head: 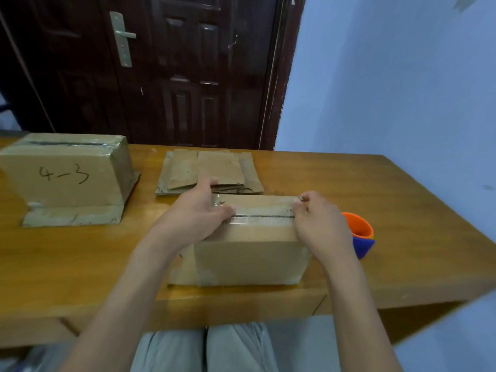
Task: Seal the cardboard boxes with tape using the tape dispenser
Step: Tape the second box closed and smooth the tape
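Here the near cardboard box (252, 253) sits at the table's (375, 210) front edge, clear tape (261, 212) along its top seam. Left hand (200, 218) presses the box's left end, fingers curled over it; right hand (319, 221) pinches the tape's right end. Second box marked 4-3 (67, 178) sits far left, dispenser unseen.

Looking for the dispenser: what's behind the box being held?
Behind the box lie flattened cardboard pieces; an orange and blue object peeks out at right. No dispenser shows; the box hides what lies close behind.

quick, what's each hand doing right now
Left hand: fingers curled over the left end of the box top, gripping it.
Right hand: pinching the tape at the right end.
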